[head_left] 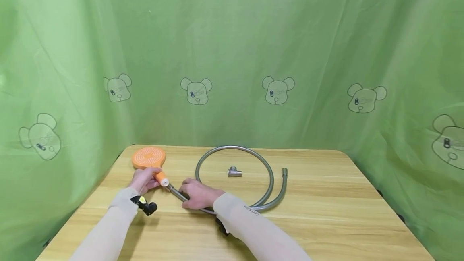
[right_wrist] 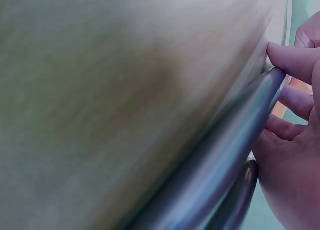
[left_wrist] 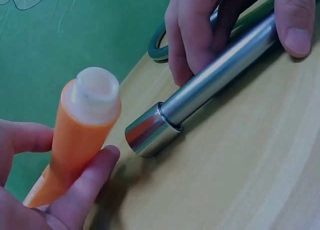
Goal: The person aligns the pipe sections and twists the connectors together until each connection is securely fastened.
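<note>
My left hand (head_left: 143,179) grips the handle of an orange shower head (head_left: 148,157) at the table's left, its round perforated face up. In the left wrist view, the handle's white open end (left_wrist: 97,92) points up, with thumb and fingers round the orange part. My right hand (head_left: 198,195) pinches a silver shower hose (head_left: 271,178) a short way behind its end. The hose's metal end fitting (left_wrist: 152,132) lies low over the table, beside the handle's end and apart from it in that view.
The hose loops across the middle of the wooden table (head_left: 326,212). Its other end fitting (head_left: 284,172) points to the back right. Inside the loop lies a small chrome angle valve (head_left: 234,172). A green printed curtain (head_left: 232,124) surrounds the table's back and sides.
</note>
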The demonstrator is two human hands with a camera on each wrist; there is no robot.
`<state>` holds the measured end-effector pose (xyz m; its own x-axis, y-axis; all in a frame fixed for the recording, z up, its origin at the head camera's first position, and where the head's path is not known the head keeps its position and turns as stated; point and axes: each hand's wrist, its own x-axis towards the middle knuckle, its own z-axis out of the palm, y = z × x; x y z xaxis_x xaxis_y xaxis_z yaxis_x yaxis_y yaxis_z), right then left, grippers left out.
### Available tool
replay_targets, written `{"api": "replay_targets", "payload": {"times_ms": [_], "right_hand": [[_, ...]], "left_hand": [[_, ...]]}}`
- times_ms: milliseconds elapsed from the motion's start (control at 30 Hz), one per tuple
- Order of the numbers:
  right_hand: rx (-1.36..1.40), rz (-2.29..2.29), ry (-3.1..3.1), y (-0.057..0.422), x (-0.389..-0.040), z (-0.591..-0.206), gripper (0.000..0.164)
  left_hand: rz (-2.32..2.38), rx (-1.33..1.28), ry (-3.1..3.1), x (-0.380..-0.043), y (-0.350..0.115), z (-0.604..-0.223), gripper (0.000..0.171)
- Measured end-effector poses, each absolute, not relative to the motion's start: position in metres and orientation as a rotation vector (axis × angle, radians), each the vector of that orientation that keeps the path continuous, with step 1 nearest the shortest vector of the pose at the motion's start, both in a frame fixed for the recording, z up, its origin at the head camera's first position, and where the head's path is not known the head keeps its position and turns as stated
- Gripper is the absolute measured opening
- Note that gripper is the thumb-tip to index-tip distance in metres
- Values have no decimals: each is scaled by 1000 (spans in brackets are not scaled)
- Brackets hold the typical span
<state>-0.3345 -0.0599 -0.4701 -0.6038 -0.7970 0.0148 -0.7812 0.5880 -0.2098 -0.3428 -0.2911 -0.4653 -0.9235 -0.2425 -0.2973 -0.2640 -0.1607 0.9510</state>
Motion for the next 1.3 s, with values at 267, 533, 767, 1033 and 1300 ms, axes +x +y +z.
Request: {"api": "replay_targets", "payload": {"times_ms": [267,533,767,1033,1300], "right_hand": [[-1327,-329,2712,-60,-332,-469,45],[-1328,-336,2708,-59,-331,-466,44],[-1312,-389,2692,-58,-331,-466,44],[-1303,-455,2675,-57,-331,-467,43],[-1314,-491,2674,-58,-328,-467,40]], "left_hand": [[2410,-551,2026,-342,-288,-468,49],[2381,-558,2080,-343,-293,-470,87],[2319,-447,2094,-345,-296,-471,81],[2251,-371,2120,-347,-301,-473,71],[2252,-358,2094,-348,-306,-475,72]]}}
